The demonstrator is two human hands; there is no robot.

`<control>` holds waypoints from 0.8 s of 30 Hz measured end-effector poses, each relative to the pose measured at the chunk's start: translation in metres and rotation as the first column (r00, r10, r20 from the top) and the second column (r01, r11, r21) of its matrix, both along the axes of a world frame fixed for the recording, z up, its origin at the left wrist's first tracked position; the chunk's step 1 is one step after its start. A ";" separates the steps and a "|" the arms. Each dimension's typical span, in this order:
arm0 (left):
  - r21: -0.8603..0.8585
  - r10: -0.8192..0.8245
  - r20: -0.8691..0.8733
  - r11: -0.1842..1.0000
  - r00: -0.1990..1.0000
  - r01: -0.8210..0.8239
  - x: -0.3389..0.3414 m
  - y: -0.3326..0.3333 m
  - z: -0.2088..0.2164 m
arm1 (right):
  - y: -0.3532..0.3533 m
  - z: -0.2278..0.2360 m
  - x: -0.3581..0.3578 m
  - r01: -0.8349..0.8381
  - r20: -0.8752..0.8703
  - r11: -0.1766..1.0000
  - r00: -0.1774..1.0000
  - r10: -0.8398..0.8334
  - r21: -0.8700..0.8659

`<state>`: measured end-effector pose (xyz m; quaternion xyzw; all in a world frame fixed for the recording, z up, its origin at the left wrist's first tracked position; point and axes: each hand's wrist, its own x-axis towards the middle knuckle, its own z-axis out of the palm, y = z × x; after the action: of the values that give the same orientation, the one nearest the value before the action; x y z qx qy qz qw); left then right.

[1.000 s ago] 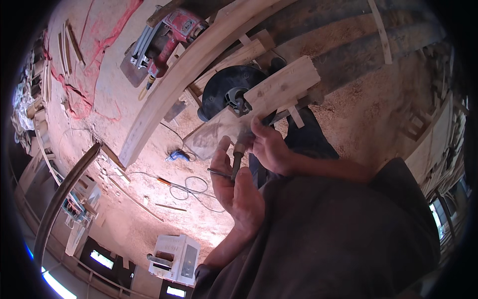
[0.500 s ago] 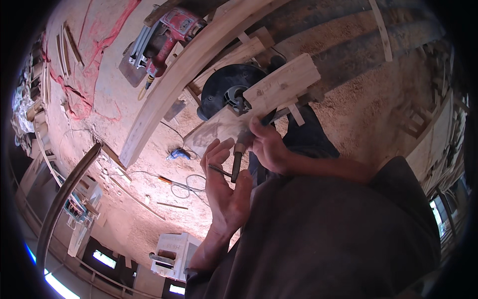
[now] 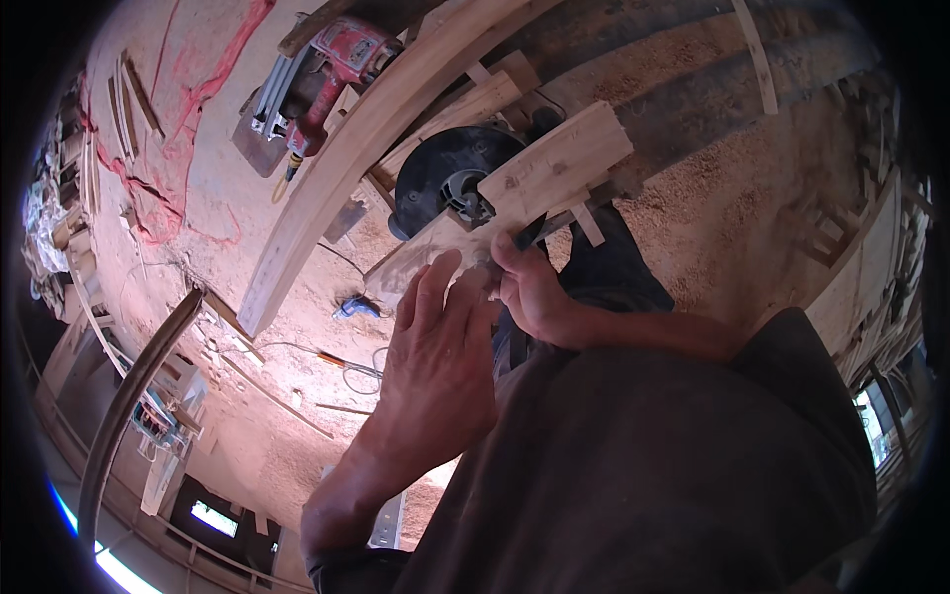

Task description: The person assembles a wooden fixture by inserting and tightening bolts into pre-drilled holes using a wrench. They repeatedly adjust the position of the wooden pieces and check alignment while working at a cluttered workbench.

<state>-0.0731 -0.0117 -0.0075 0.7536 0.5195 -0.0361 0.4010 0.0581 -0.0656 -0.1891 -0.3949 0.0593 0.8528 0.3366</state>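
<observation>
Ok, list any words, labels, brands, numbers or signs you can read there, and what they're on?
No readable text.
Red power tool: pale markings on its housing, too small and blurred to read.
Light wooden plank by the black disc: dark marks, no lettering I can make out.

A hand could pass over the floor (image 3: pixel 322 282) between the left hand (image 3: pixel 440 366) and the long beam (image 3: pixel 376 124), above the small blue tool (image 3: pixel 356 307). Up ahead, the board (image 3: pixel 564 163) and black disc (image 3: pixel 450 173) get in the way. The right hand (image 3: pixel 534 297) blocks the left hand's right side.
</observation>
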 end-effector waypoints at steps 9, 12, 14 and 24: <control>0.007 0.341 0.137 0.939 0.930 -0.345 0.002 -0.021 0.001 | 0.004 0.003 0.004 -0.027 -0.018 0.999 0.999 0.026 -0.020; 0.081 0.474 0.183 0.866 0.862 -0.493 0.011 -0.035 -0.008 | 0.007 0.002 0.008 -0.042 -0.102 0.999 0.994 0.039 -0.022; 0.146 0.511 0.197 0.829 0.837 -0.540 0.016 -0.036 -0.012 | 0.007 -0.004 0.015 -0.046 -0.245 0.999 0.968 0.047 0.012; 0.012 0.747 0.211 0.642 0.630 -0.766 0.017 -0.036 -0.015 | -0.002 -0.025 0.016 -0.160 -0.208 0.979 0.961 0.183 0.123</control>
<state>-0.0560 -0.0477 -0.0222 0.4846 0.7489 0.2327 0.3876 0.0742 -0.0681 -0.2145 -0.2844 0.0165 0.9188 0.2731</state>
